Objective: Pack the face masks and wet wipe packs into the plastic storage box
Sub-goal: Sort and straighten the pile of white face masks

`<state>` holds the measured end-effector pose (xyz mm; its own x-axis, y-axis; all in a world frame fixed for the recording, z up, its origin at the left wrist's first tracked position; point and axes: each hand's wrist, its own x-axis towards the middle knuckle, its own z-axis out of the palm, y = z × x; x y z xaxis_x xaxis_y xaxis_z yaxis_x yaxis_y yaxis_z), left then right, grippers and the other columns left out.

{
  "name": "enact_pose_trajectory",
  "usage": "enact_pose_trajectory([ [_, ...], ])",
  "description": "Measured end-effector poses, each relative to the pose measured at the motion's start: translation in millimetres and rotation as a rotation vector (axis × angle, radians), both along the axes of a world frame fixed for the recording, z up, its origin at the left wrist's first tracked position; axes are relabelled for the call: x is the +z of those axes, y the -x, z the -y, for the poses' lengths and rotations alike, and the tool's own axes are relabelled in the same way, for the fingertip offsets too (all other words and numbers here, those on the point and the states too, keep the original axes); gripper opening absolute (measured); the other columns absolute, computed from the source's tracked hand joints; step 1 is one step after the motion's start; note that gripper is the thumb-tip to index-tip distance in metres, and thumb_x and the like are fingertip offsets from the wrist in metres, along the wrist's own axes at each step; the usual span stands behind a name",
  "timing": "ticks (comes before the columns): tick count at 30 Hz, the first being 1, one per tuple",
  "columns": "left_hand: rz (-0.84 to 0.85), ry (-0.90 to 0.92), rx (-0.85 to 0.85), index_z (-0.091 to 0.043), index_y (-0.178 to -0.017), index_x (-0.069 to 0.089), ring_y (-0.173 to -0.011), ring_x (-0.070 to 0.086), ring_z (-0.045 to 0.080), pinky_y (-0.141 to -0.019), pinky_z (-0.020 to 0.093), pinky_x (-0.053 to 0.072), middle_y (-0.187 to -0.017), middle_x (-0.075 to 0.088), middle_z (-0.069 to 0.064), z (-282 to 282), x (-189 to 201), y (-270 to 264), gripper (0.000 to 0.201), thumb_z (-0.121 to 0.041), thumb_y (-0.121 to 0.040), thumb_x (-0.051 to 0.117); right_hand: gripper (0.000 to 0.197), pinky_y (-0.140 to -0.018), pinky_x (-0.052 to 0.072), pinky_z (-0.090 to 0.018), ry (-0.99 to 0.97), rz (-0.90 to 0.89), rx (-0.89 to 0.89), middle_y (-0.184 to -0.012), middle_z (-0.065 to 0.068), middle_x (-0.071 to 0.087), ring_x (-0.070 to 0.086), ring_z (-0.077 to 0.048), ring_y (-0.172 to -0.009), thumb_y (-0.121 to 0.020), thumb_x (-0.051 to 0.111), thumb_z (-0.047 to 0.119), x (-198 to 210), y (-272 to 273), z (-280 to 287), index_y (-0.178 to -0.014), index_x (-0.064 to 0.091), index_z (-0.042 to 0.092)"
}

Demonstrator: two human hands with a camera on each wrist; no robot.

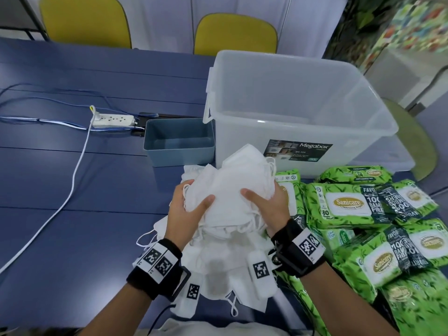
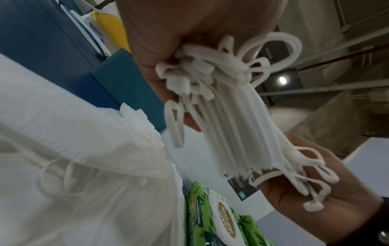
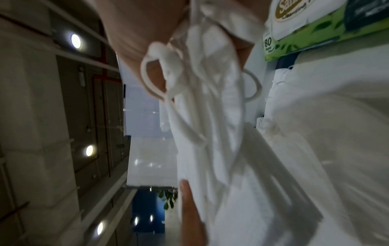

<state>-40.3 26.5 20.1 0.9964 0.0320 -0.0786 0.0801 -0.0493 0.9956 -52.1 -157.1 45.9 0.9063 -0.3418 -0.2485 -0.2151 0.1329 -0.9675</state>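
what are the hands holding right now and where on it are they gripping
Both hands hold one stack of white face masks: the left hand grips its left end, the right hand its right end, thumbs on top.

The stack of white folded face masks (image 1: 232,190) covers the fingers of both hands in the head view, leaving only thumbs and backs visible. In the right wrist view that stack (image 3: 210,116) is smeared by blur. The green wet wipe packs (image 1: 378,229) run off the right edge. The small print on the clear plastic storage box's label (image 1: 297,151) is unreadable.
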Motion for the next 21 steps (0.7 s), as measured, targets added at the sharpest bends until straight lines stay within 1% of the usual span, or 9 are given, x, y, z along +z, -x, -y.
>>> enact_pose_trajectory([
  [2,-0.007,0.032,0.024,-0.032,-0.111,0.053,-0.1,0.059,-0.003,-0.087,0.022,0.048,-0.11,0.06,-0.016,0.1,-2.2,-1.5,0.043,-0.041,-0.073,0.069,0.04,-0.087,0.054,-0.046,-0.126,0.041,-0.095,-0.114,-0.009,0.067,0.065,-0.024,-0.103,-0.074,0.075,0.006,4.2,0.1,8.1,-0.11,0.06,0.015],
  [5,-0.033,0.06,0.039,-0.028,-0.113,0.053,-0.101,0.061,0.003,-0.088,0.026,0.051,-0.108,0.061,-0.014,-0.1,-5.8,-4.1,0.04,-0.035,-0.079,0.072,0.071,-0.093,0.045,-0.061,-0.469,0.122,-0.104,-0.13,-0.013,0.058,0.057,-0.034,-0.117,-0.068,0.082,0.014,-0.6,-4.9,22.7,-0.131,0.051,0.012],
  [7,-0.044,0.065,0.011,-0.026,-0.116,0.051,-0.102,0.061,0.004,-0.088,0.026,0.052,-0.11,0.061,-0.011,3.5,-5.3,-3.6,0.04,-0.031,-0.082,0.072,0.09,-0.103,0.034,-0.063,-0.711,0.067,0.0,-0.142,-0.017,0.046,0.047,-0.039,-0.127,-0.067,0.084,0.019,1.3,-8.6,27.2,-0.143,0.037,0.013],
  [9,-0.051,0.081,-0.03,-0.023,-0.12,0.05,-0.103,0.061,0.005,-0.085,0.023,0.053,-0.114,0.06,-0.007,11.1,-3.0,-1.6,0.051,-0.036,-0.075,0.071,0.087,-0.111,0.025,-0.057,-0.815,-0.02,0.152,-0.137,-0.019,0.05,0.049,-0.037,-0.125,-0.063,0.086,0.024,7.2,-8.0,22.2,-0.137,0.045,0.004],
  [11,-0.06,0.09,-0.067,-0.021,-0.122,0.048,-0.102,0.06,-0.001,-0.082,0.014,0.05,-0.115,0.059,-0.006,21.0,-2.3,0.1,0.06,-0.041,-0.071,0.074,0.069,-0.111,0.027,-0.051,-0.854,-0.01,0.204,-0.123,-0.017,0.062,0.059,-0.033,-0.114,-0.054,0.09,0.025,5.1,-5.9,12.8,-0.116,0.066,0.003],
  [15,-0.082,0.05,-0.066,-0.022,-0.121,0.044,-0.102,0.053,-0.009,-0.079,0.0,0.041,-0.113,0.054,-0.016,36.7,-4.4,-0.7,0.06,-0.035,-0.073,0.078,0.094,-0.108,0.036,-0.051,-0.812,-0.025,-0.024,-0.131,-0.02,0.055,0.053,-0.035,-0.121,-0.05,0.093,0.017,-6.7,0.7,-8.1,-0.132,0.05,0.001],
  [16,-0.09,0.045,-0.063,-0.022,-0.12,0.043,-0.101,0.053,-0.01,-0.077,-0.001,0.04,-0.11,0.054,-0.017,38.6,-4.2,-1.1,0.057,-0.03,-0.076,0.078,0.091,-0.106,0.039,-0.05,-0.773,-0.031,-0.049,-0.131,-0.02,0.056,0.054,-0.034,-0.121,-0.053,0.092,0.015,-6.7,3.2,-12.7,-0.132,0.05,0.0],
  [19,-0.097,0.074,-0.045,-0.014,-0.12,0.045,-0.092,0.06,-0.012,-0.077,0.005,0.047,-0.108,0.06,-0.01,39.0,-4.5,-2.9,0.052,-0.023,-0.078,0.074,0.07,-0.091,0.052,-0.041,-0.619,-0.055,-0.057,-0.117,-0.016,0.066,0.063,-0.031,-0.109,-0.057,0.084,0.014,-10.3,10.6,-17.6,-0.121,0.059,0.001],
  [21,-0.096,0.084,-0.032,-0.01,-0.123,0.047,-0.101,0.063,0.002,-0.086,0.019,0.051,-0.113,0.063,-0.002,36.2,-5.0,-4.7,0.064,-0.031,-0.07,0.076,0.066,-0.079,0.056,-0.037,-0.522,-0.048,-0.02,-0.112,-0.014,0.069,0.067,-0.028,-0.101,-0.058,0.082,0.015,-9.8,15.2,-17.8,-0.119,0.06,0.002],
])
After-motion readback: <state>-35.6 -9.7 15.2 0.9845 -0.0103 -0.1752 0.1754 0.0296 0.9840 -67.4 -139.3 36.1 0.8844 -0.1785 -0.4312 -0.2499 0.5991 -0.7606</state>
